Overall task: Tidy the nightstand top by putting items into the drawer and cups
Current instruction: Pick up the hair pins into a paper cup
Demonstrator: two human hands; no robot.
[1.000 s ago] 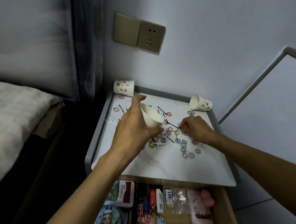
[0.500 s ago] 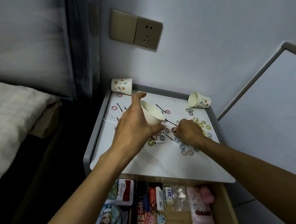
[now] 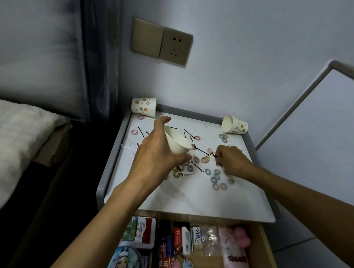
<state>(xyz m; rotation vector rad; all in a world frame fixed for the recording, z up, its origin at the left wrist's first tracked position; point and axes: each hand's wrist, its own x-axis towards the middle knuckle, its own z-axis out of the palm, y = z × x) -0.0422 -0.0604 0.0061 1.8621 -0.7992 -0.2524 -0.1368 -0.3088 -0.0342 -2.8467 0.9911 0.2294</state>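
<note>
Hairpin [image 3: 202,151] sits between right hand [image 3: 232,164] fingers [image 3: 219,155], near cup [image 3: 176,142] in left hand [image 3: 155,161].

The person's left hand [image 3: 156,155] and right hand [image 3: 231,163] are bare, as are the left forearm [image 3: 102,224] and right forearm [image 3: 306,200] along all of their visible length. Both forearms are slender and smooth. Faint tendon ridges run along the back of the left hand, and the knuckles show as low bumps. The dim light leaves the fingernails indistinct.
</note>
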